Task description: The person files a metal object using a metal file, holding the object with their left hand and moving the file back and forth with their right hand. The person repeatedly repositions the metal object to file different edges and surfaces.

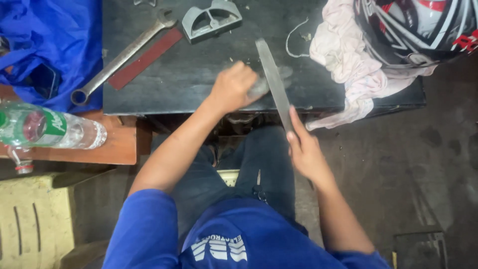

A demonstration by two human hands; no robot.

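Both hands are working one long flat metal file (273, 79) on the dark bench (199, 84) — right hand (304, 149) is closed around the near end, which is sticking out past the bench edge over the lap, fingers wrapped, thumb pointing up along the blade. Left hand (233, 85) is curled into a loose fist just beside the file's middle, pressing something small and grey against the bench; that patch is blurred, so I cannot tell what the piece is or how firmly it is gripped. File is lying diagonally, far tip pointing away toward the back of the bench. Judging progress: work looks mid-stroke, not finished — a pale dusty smear is showing around the contact spot, which suggests material is coming off, but how much is left cannot be read. Nearby and untouched: open-end wrench (119, 57), red strip (145, 59) beside it, grey plastic bracket (211, 20), pinkish rag (348, 65) under a helmet (413, 30), plastic bottle (50, 128) on the wooden ledge at left.
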